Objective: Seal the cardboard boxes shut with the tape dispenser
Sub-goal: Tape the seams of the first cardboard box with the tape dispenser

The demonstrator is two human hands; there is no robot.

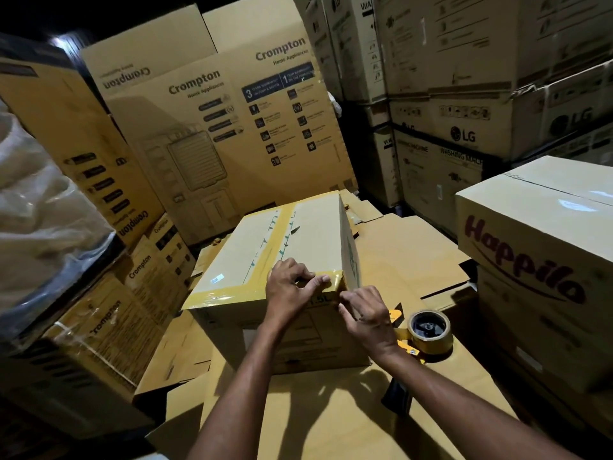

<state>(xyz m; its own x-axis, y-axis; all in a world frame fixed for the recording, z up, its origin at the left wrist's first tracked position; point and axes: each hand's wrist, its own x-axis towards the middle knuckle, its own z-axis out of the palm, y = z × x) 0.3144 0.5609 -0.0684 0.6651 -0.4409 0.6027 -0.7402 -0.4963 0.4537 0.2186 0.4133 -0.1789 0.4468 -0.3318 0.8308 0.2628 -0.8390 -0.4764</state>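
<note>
A cardboard box (265, 247) sits in the middle on flattened cardboard, with yellow tape along its centre seam and its near top edge. My left hand (290, 287) rests on the near right corner, its thumb pressing the yellow tape (335, 282) down there. My right hand (365, 313) touches the same corner from the side, fingertips on the tape just below the edge. The tape dispenser (428, 332), yellow with a roll of yellow tape, lies on the cardboard just right of my right wrist, untouched; its dark handle (396, 395) points toward me.
Flattened cardboard sheets (331, 410) cover the floor around the box. A "Happilo" box (537, 270) stands close on the right. Tall Crompton cartons (225, 127) rise behind and at left, LG cartons (464, 94) at the back right. Plastic wrap (43, 210) bulges at far left.
</note>
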